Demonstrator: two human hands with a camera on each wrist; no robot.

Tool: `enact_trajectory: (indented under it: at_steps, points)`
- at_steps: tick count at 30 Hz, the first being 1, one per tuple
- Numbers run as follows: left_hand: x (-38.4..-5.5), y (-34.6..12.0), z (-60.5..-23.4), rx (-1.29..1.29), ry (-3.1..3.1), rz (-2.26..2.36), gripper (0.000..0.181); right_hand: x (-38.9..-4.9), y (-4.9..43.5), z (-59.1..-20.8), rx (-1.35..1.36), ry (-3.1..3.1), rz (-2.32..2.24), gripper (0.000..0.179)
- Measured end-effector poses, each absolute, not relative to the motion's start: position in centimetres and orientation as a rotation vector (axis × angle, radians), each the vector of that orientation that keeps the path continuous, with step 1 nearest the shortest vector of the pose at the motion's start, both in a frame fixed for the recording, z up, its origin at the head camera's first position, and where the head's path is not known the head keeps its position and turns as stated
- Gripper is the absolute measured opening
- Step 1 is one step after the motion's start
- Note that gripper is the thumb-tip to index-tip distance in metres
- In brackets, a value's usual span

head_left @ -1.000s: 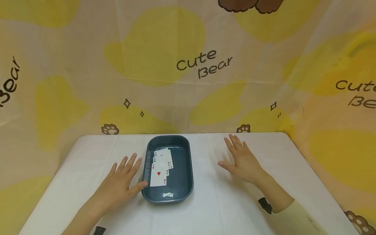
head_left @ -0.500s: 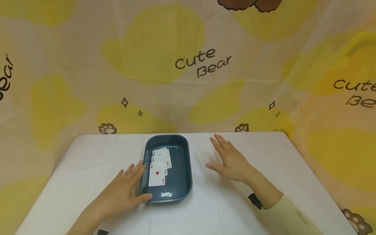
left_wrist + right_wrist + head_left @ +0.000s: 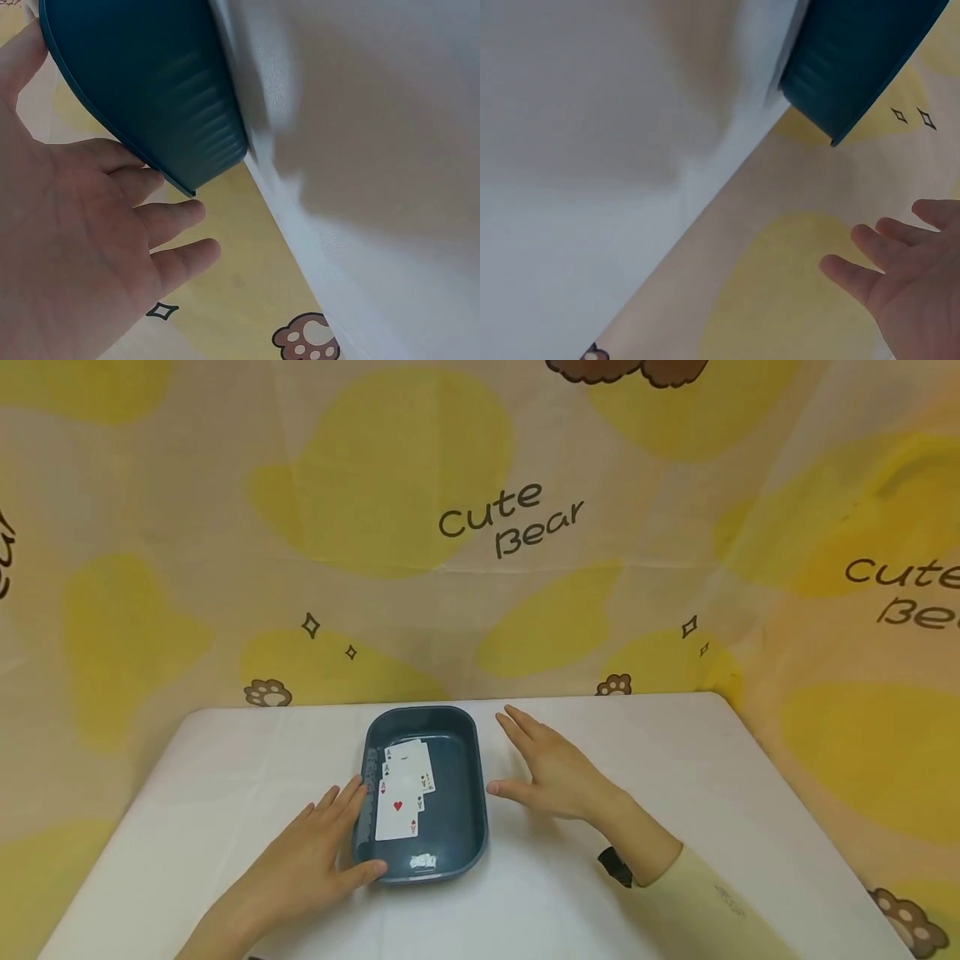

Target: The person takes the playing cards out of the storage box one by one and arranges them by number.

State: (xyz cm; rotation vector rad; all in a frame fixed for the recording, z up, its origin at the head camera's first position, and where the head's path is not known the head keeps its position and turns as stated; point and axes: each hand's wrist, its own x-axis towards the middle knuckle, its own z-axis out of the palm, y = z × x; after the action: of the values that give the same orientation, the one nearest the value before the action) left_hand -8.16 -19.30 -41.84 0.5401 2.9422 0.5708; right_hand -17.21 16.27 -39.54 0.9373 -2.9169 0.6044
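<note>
A dark teal rectangular dish (image 3: pixel 457 827) with rounded corners stands on the white table. Inside it, toward its left side, lie several overlapping playing cards (image 3: pixel 397 818), the ace of hearts on top. My left hand (image 3: pixel 307 852) is at the dish's left side, its fingers extended and its thumb over the near left corner of the rim. In the left wrist view, the fingers of that hand (image 3: pixel 90 225) meet the edge of the dish (image 3: pixel 150 82). To the right of the dish, my right hand (image 3: pixel 558 772) hovers with fingers spread, holding nothing; its thumb tip is close to the right rim.
The white table (image 3: pixel 600 902) extends on both sides of the dish. Behind it hangs a yellow patterned cloth (image 3: pixel 405 468) with printed lettering, and it wraps round the left and right sides too. Dark bands (image 3: pixel 615 867) sit at the wrists.
My right hand has moved left, close to the dish. My left hand has come in against the dish's left side. The cards lie as before, and the view has shifted slightly.
</note>
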Motion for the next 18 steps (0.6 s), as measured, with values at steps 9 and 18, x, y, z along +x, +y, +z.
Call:
enact_trajectory:
  at_steps: [9,18]
  points:
    - [-8.1,-19.4,-42.1,0.536,2.935,0.575,0.113,-17.2,12.9,-39.6,1.008,-2.855,0.607,0.095]
    - [-8.0,-19.3,-42.0,0.536,2.939,0.566,0.118,-16.9,9.7,-40.4,1.092,-2.833,0.559,0.094]
